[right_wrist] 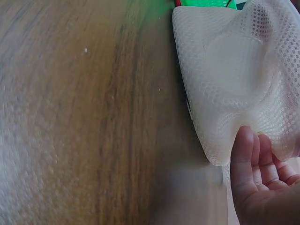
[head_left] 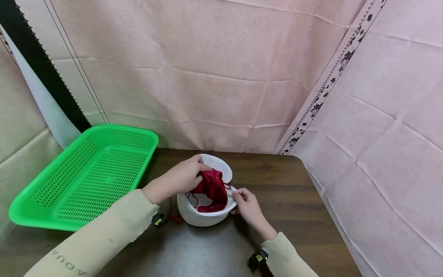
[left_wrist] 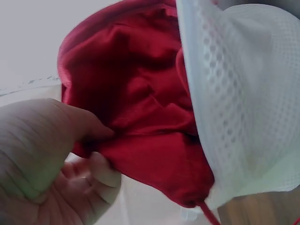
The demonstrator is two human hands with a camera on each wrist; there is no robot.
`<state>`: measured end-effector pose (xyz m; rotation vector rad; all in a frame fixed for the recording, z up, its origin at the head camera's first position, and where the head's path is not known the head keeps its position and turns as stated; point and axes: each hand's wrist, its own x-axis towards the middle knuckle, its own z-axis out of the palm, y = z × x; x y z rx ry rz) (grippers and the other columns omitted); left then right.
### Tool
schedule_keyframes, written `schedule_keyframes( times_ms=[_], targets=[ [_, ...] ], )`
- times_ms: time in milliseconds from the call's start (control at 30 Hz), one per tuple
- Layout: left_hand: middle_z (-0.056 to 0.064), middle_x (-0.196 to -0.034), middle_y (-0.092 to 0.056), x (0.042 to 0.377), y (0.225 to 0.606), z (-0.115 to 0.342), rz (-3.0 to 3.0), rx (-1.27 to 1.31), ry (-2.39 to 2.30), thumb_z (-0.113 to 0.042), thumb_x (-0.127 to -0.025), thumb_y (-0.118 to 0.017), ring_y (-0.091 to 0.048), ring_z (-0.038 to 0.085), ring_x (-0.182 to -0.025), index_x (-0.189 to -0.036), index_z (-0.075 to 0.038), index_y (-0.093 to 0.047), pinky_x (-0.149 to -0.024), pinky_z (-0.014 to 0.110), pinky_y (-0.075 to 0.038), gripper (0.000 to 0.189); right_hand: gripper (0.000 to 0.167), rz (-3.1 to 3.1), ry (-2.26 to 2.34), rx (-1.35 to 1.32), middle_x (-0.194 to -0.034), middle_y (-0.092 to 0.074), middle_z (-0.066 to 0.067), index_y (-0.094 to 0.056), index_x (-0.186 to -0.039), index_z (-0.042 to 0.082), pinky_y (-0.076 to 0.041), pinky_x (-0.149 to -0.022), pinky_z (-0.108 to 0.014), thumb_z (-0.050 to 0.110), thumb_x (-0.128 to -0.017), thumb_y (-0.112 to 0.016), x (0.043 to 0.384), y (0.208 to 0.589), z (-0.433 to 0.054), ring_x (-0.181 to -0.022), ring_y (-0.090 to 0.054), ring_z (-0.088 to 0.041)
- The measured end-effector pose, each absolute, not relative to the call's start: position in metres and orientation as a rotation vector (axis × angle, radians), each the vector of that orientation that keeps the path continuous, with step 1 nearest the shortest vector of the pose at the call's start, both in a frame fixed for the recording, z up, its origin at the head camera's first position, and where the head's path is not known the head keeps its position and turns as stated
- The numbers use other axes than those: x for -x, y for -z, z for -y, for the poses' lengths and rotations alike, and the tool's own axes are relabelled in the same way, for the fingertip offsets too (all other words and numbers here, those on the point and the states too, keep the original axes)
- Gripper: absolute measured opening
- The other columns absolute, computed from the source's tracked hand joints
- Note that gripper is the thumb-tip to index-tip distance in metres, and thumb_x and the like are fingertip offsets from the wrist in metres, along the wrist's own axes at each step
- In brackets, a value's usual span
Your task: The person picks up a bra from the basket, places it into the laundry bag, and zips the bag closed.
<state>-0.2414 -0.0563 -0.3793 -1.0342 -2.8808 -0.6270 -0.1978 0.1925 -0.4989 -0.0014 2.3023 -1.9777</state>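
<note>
A round white mesh laundry bag (head_left: 202, 219) stands on the table with its round lid (head_left: 224, 167) folded back at the far side. Partly inside it is a shiny red cloth garment (head_left: 215, 188) with thin red cords. My left hand (head_left: 185, 175) reaches over the opening and pinches the garment's edge between thumb and fingers; the left wrist view shows the red cloth (left_wrist: 154, 154) bunched against the mesh wall (left_wrist: 220, 93). On the near right side, my right hand (head_left: 248, 206) pinches the bag's rim, thumb on top. In the right wrist view its fingers (right_wrist: 243, 154) lie against the mesh.
A green perforated plastic basket (head_left: 20, 209) stands on the left of the brown wooden table (head_left: 277, 177). A red cord (head_left: 175, 219) trails onto the table beside the bag. Pale cloth curtains (head_left: 207, 77) hang behind and on the right side.
</note>
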Motion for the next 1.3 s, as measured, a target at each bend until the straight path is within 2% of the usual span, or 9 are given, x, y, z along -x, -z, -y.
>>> schedule_keyframes(
  times_ms=[100, 200, 333, 433, 633, 833, 1000, 1133, 1300],
  targets=[
    [0.002, -0.088, -0.048, 0.24, 0.385, 0.051, 2.916, 1.062, 0.518, -0.002, -0.087, -0.058, -0.048, 0.016, -0.072, -0.116, -0.019, -0.072, -0.064, 0.028, -0.045, 0.035, 0.02, -2.288, 1.975, 0.024, -0.082, -0.065, -0.01, -0.058, -0.105, -0.005, -0.054, -0.067, -0.055, 0.013, -0.1, -0.053, 0.195, 0.489, -0.191, -0.072, -0.063, -0.047],
    [0.003, -0.087, -0.049, 0.238, 0.391, 0.046, 2.946, 1.07, 0.429, -0.002, -0.087, -0.058, -0.049, 0.016, -0.069, -0.115, -0.023, -0.072, -0.06, 0.031, -0.046, 0.038, 0.017, -2.294, 1.971, 0.024, -0.082, -0.066, -0.011, -0.058, -0.103, -0.005, -0.054, -0.067, -0.055, 0.011, -0.1, -0.052, 0.19, 0.477, -0.188, -0.073, -0.062, -0.048],
    [0.004, -0.087, -0.049, 0.235, 0.4, 0.04, 2.966, 1.077, 0.344, -0.001, -0.086, -0.057, -0.05, 0.017, -0.067, -0.109, -0.025, -0.073, -0.058, 0.035, -0.047, 0.037, 0.017, -2.329, 1.992, 0.001, -0.082, -0.066, -0.011, -0.06, -0.101, -0.003, -0.056, -0.062, -0.048, 0.012, -0.1, -0.054, 0.193, 0.484, -0.186, -0.064, -0.063, -0.034],
    [0.006, -0.09, -0.051, 0.233, 0.406, 0.036, 3.0, 1.082, 0.281, -0.002, -0.086, -0.059, -0.053, 0.017, -0.068, -0.105, -0.026, -0.073, -0.059, 0.035, -0.05, 0.033, 0.016, -2.334, 2.012, 0.015, -0.083, -0.065, -0.013, -0.06, -0.1, -0.004, -0.055, -0.061, -0.05, 0.01, -0.099, -0.054, 0.194, 0.485, -0.185, -0.059, -0.062, -0.025],
    [0.012, -0.106, -0.059, 0.226, 0.415, 0.032, 3.051, 1.116, 0.064, -0.005, -0.087, -0.065, -0.061, 0.024, -0.083, -0.094, -0.022, -0.075, -0.066, 0.041, -0.054, 0.02, 0.018, -2.264, 2.059, 0.014, -0.092, -0.064, -0.017, -0.059, -0.104, -0.009, -0.052, -0.067, -0.06, 0.007, -0.1, -0.051, 0.194, 0.478, -0.187, -0.062, -0.062, -0.022],
    [0.009, -0.093, -0.06, 0.22, 0.427, 0.032, 3.007, 1.158, -0.097, -0.005, -0.091, -0.062, -0.059, 0.023, -0.075, -0.097, -0.009, -0.072, -0.065, 0.038, -0.053, 0.013, 0.023, -2.256, 2.168, 0.004, -0.092, -0.059, -0.022, -0.058, -0.106, -0.005, -0.055, -0.064, -0.047, 0.016, -0.102, -0.051, 0.202, 0.483, -0.19, -0.067, -0.061, -0.02],
    [0.007, -0.087, -0.058, 0.222, 0.433, 0.035, 2.946, 1.067, -0.054, -0.002, -0.09, -0.061, -0.058, 0.025, -0.074, -0.082, -0.012, -0.072, -0.063, 0.04, -0.052, 0.018, 0.024, -2.273, 2.18, 0.038, -0.09, -0.059, -0.022, -0.059, -0.107, -0.004, -0.055, -0.063, -0.043, 0.018, -0.101, -0.052, 0.202, 0.479, -0.19, -0.068, -0.061, -0.02],
    [0.005, -0.089, -0.057, 0.227, 0.432, 0.04, 2.966, 1.056, 0.05, -0.005, -0.089, -0.063, -0.058, 0.024, -0.079, -0.089, -0.017, -0.073, -0.066, 0.039, -0.052, 0.016, 0.024, -2.257, 2.182, 0.015, -0.089, -0.059, -0.02, -0.059, -0.108, -0.005, -0.054, -0.068, -0.053, 0.018, -0.101, -0.053, 0.202, 0.479, -0.191, -0.066, -0.06, -0.019],
    [0.001, -0.089, -0.056, 0.233, 0.418, 0.05, 3.034, 1.085, 0.282, -0.014, -0.088, -0.063, -0.055, 0.017, -0.075, -0.103, -0.016, -0.072, -0.067, 0.036, -0.05, 0.017, 0.024, -2.252, 2.173, 0.029, -0.089, -0.059, -0.023, -0.058, -0.109, -0.008, -0.048, -0.073, -0.064, 0.014, -0.101, -0.052, 0.199, 0.472, -0.193, -0.066, -0.059, -0.019]
  ],
)
